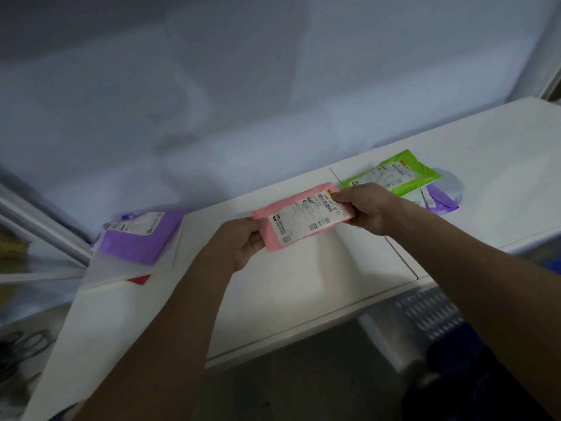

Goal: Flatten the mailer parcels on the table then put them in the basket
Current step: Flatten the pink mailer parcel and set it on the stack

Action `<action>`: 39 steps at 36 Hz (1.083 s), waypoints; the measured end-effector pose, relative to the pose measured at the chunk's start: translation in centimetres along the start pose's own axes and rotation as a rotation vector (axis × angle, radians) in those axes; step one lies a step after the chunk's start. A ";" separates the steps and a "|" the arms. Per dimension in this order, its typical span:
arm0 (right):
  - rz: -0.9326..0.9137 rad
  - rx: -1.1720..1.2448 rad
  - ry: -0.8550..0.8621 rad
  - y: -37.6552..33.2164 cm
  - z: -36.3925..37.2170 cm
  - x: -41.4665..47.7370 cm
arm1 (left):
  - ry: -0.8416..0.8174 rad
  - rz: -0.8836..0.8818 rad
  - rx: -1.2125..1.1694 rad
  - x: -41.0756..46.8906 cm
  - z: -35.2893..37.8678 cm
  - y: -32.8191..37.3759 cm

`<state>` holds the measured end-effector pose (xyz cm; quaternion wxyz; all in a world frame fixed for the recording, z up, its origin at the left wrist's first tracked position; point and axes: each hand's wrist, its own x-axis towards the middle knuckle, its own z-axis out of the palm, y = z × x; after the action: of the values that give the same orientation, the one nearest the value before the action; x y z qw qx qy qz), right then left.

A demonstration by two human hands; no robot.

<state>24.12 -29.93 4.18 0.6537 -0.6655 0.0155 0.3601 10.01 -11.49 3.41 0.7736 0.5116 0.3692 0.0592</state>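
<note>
Step in hand: flattening, judged from the grip. The pink mailer [303, 217] is held up by both ends, label side up, over the middle of the white table [303, 284]. It is not pressed down on the table and looks lifted just clear of it, though contact at the far edge cannot be ruled out.

The left hand [239, 244] is closed on the near-left end, thumb on top, fingers curled under. The right hand [364, 208] pinches the far-right end, thumb over the label edge, remaining fingers hidden beneath. Both forearms are stretched forward from the bottom of the view, the right one reaching further.

The parcel already looks fairly flat, a slight bow along its length. Next move, as a guess: it is either laid down and smoothed, or carried straight to the basket.

A green mailer [394, 174] lies on the table just behind the right hand, overlapping a purple mailer [440, 202]; both are untouched. A second purple mailer [139, 238] lies at left in a pale tray [103, 268]. That tray is probably the basket, but this cannot be told for sure. If so, a leftward carry is needed, and one hand could be freed for it.

A perforated grey piece [431, 317] is seen under the table edge at right; what it is cannot be told.
</note>
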 end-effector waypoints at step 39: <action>-0.306 -0.631 0.610 -2.9 -15.8 7.0 | -0.187 -0.016 0.010 10.6 18.6 -2.6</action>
<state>37.97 -40.31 1.37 0.4304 -0.9020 -0.0014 0.0343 28.66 -21.63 -0.34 0.8026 0.5158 0.2997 0.0030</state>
